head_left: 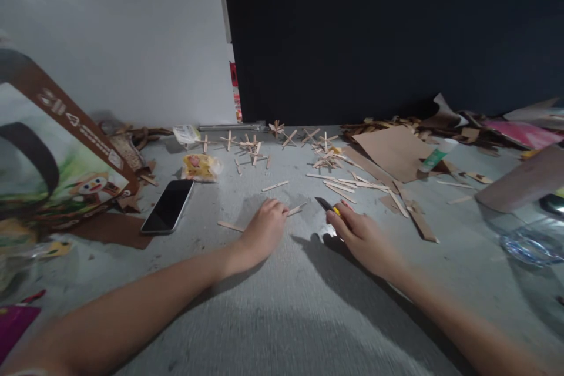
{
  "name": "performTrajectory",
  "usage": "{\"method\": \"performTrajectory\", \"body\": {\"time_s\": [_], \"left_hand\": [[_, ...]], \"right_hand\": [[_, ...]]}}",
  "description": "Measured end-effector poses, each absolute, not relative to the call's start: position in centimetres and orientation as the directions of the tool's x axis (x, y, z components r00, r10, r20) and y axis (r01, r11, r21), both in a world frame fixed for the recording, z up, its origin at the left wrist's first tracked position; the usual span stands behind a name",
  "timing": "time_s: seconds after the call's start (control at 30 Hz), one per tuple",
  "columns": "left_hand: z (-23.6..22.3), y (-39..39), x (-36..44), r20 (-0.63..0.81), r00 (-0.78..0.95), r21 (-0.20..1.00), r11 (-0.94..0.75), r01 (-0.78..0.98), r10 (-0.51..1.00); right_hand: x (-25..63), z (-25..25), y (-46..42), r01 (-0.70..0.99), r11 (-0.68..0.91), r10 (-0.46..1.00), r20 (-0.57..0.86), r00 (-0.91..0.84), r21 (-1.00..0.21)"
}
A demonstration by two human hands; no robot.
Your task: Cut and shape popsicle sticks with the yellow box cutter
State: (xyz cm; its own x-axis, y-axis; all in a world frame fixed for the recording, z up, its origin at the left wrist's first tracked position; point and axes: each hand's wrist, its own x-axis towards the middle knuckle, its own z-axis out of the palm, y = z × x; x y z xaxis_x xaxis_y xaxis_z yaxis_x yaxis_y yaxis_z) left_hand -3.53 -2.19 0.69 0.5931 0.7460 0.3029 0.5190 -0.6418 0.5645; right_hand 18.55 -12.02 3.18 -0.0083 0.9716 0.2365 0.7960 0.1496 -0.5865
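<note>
Near the middle of the grey table, my left hand [265, 226] is closed round a wooden craft stick [296, 210], whose end points out to the right. My right hand [363, 241] grips a yellow utility knife [325, 205], its dark blade out and aimed up and left, a short gap from the stick. One loose stick [275, 186] lies just beyond my left hand, and another stick [231, 226] sticks out to its left. A loose pile of sticks [341, 183] spreads beyond my right hand. Farther back stand several crossed-stick pieces [289, 138].
A phone [168, 207] and a yellow packet [201, 167] lie on the left, beside a large printed bag [57, 147]. On the right are cardboard [390, 153], a green-and-white tube [438, 155], a brown cylinder [520, 179] and a clear round object [533, 245]. A dark panel [396, 35] stands behind.
</note>
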Motion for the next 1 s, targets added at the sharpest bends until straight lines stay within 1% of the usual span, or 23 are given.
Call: {"method": "performTrajectory", "body": {"time_s": [0.1, 0.2, 0.3, 0.4, 0.53, 0.6, 0.67, 0.77, 0.87, 0.93, 1.0], "left_hand": [[0.9, -2.3, -3.0, 0.286, 0.511, 0.736, -0.527, 0.424, 0.811], [1.1, -2.6, -2.8, 0.299, 0.463, 0.832, -0.466, 0.303, 0.834], [1.1, -2.8, -2.7, 0.33, 0.42, 0.869, -0.446, 0.215, 0.845], [1.1, -2.9, -2.7, 0.333, 0.401, 0.884, -0.43, 0.181, 0.853], [1.3, -3.3, -2.8, 0.319, 0.422, 0.892, -0.419, 0.168, 0.849], [1.5, -3.5, -2.8, 0.31, 0.442, 0.897, -0.413, 0.159, 0.842], [1.7, -3.7, -2.9, 0.316, 0.453, 0.891, -0.425, 0.16, 0.834], [1.7, -4.0, -2.9, 0.381, 0.469, 0.837, -0.512, 0.191, 0.797], [1.6, -4.2, -2.9, 0.483, 0.517, 0.735, -0.648, 0.2, 0.707], [1.5, -4.2, -3.0, 0.537, 0.563, 0.664, -0.727, 0.178, 0.628], [1.4, -4.1, -3.1, 0.579, 0.598, 0.6, -0.786, 0.147, 0.554]], "right_hand": [[18.1, 3.5, -12.5, 0.814, 0.167, 0.972, 0.229, -0.043, -0.556], [17.8, 3.5, -12.8, 0.826, 0.167, 0.974, 0.223, -0.052, -0.539], [17.9, 3.3, -12.9, 0.837, 0.188, 0.967, 0.245, -0.067, -0.515], [18.0, 3.2, -12.8, 0.84, 0.208, 0.959, 0.272, -0.076, -0.501], [17.9, 3.1, -12.9, 0.821, 0.236, 0.955, 0.28, -0.097, -0.52], [17.9, 3.1, -13.0, 0.803, 0.239, 0.951, 0.299, -0.08, -0.546], [17.8, 3.1, -13.1, 0.767, 0.22, 0.945, 0.325, -0.016, -0.602], [17.5, 3.2, -13.2, 0.651, 0.144, 0.938, 0.312, 0.151, -0.745], [17.2, 3.5, -13.1, 0.442, 0.064, 0.945, 0.197, 0.262, -0.895], [16.9, 3.8, -12.9, 0.292, 0.025, 0.961, 0.103, 0.256, -0.956], [16.6, 4.0, -12.7, 0.146, -0.02, 0.975, 0.013, 0.223, -0.989]]}}
